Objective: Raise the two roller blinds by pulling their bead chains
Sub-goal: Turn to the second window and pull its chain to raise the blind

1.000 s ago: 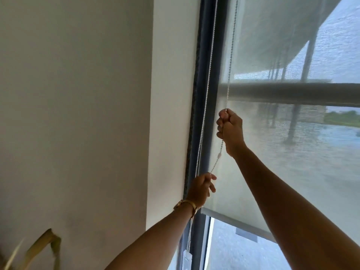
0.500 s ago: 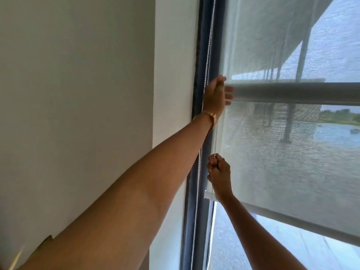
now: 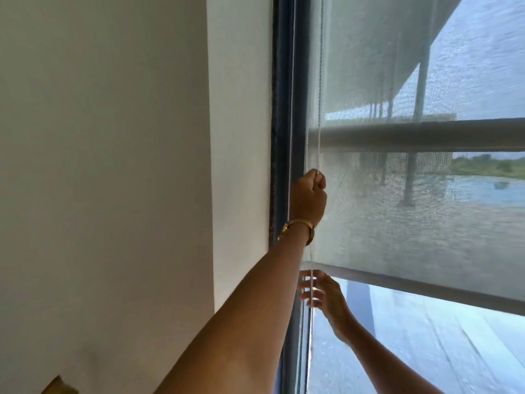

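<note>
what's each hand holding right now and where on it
The left hand is fisted on the bead chain, in front of the blind. The right hand, fingers spread, holds nothing; the chain only runs past it.

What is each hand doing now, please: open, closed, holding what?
Left hand: closed in a fist on the bead chain.
Right hand: open, fingers spread around the chain, not gripping it.
</note>
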The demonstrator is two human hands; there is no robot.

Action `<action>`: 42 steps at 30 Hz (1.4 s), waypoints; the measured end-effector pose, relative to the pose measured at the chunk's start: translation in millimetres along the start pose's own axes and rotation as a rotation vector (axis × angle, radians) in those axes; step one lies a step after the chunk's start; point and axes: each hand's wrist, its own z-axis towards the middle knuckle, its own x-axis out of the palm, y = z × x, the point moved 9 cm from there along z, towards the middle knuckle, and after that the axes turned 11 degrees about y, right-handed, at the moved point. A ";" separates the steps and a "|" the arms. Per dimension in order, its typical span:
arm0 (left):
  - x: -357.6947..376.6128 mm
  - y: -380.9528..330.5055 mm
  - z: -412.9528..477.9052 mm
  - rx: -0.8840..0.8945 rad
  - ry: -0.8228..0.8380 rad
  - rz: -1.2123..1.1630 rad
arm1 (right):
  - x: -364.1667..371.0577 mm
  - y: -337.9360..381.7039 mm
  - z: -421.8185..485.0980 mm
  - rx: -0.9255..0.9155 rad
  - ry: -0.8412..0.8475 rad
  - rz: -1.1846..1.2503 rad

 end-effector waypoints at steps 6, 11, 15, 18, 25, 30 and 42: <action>5.6 21.7 -23.5 -0.046 -0.001 -0.027 | 3.7 81.5 25.7 -0.073 0.028 0.095; 6.1 46.3 -37.3 -0.109 0.050 -0.046 | -0.9 179.9 54.0 -0.221 0.064 0.004; 8.5 63.4 -51.1 -0.130 0.067 -0.035 | 15.1 242.4 70.2 -0.284 0.163 -0.092; 15.2 71.4 -64.5 -0.151 0.100 -0.056 | 26.6 280.2 79.1 -0.334 0.126 -0.104; 15.6 105.4 -92.0 -0.241 0.092 -0.076 | 21.1 332.2 98.2 -0.452 -0.082 0.079; 13.7 117.9 -111.2 -0.274 0.153 -0.009 | 18.2 317.4 84.4 -0.595 -0.151 -0.012; 37.0 165.4 -197.5 -0.554 0.397 -0.137 | 18.7 213.7 66.9 -0.555 -0.227 -0.140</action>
